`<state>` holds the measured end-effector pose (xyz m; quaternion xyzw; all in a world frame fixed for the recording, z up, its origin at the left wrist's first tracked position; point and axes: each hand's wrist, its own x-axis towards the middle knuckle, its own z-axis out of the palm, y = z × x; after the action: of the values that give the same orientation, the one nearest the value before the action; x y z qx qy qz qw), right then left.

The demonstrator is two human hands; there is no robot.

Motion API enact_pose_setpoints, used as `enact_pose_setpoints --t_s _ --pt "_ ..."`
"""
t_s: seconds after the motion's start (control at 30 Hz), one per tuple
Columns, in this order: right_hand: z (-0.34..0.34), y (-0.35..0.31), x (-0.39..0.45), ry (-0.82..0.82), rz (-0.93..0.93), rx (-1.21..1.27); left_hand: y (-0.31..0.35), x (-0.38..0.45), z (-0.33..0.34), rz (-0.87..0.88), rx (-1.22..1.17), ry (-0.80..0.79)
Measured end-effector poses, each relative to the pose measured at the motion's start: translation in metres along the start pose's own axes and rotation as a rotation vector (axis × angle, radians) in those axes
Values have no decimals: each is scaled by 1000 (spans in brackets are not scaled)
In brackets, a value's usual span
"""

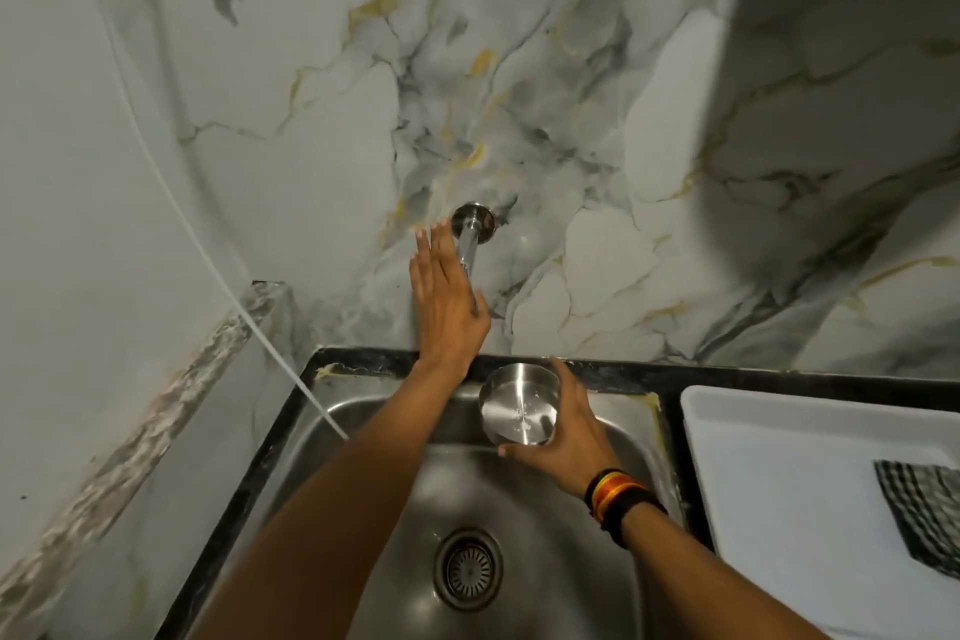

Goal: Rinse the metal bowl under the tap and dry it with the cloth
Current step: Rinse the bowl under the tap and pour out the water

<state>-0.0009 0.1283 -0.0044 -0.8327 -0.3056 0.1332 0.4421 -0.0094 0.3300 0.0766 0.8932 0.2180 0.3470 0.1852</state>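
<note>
Right hand (563, 437) gripped metal bowl (519, 404) above sink (524, 525), below tap (470, 237). Left hand (447, 299) flat, fingers spread, against tap. Checked cloth (922, 509) right of sink.

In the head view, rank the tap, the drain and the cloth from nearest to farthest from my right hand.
From the right hand, which holds the bowl:
1. Drain, below it in the sink.
2. Tap, above on the wall, by the left hand; close to the drain's distance.
3. Cloth, far right on the tray.
</note>
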Motion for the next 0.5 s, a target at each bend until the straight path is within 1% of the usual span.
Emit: enact_pose_setpoints --t_s 0.07,0.13,0.27,0.33,0.5 --pt "7 -1 13 -15 6 -15 -6 2 5 -3 -27 -32" --pt "15 -2 24 -27 8 -29 -11 4 4 -5 -36 -101" --pt "33 -3 38 -49 52 -28 -24 14 -8 38 -206 -292" --pt "39 -3 43 -60 57 -26 -30 17 -13 65 -280 -362" --pt "56 -15 51 -64 83 30 -38 20 -20 90 -324 -420"
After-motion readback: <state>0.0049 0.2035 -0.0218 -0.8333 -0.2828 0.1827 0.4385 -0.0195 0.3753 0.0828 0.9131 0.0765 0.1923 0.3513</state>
